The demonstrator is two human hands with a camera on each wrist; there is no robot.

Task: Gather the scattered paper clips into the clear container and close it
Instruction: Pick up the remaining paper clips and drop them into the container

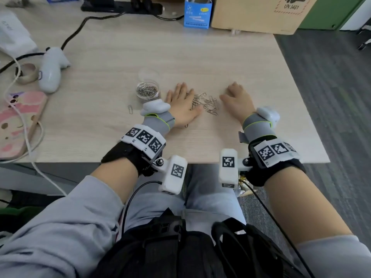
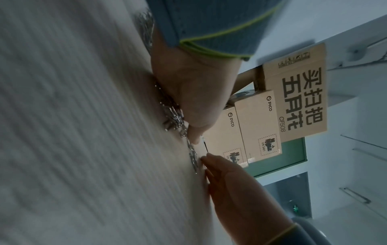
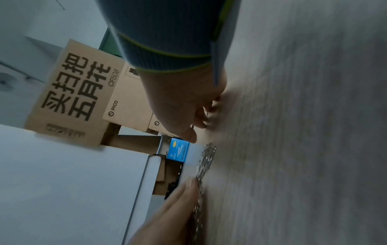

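The large cardboard box (image 2: pixel 326 89) reads "采扫把 五月花 CF508". Just beside it, two smaller cartons (image 2: pixel 258 126) each show "PICO" and a stamp reading "UN 3481".

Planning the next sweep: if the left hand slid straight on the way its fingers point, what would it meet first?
Probably nothing nearby: the left hand points across bare wooden desk, passing right of the clear round container.

Paper clips (image 2: pixel 173 114) under left hand (image 2: pixel 194 92), near right hand (image 2: pixel 236 187).
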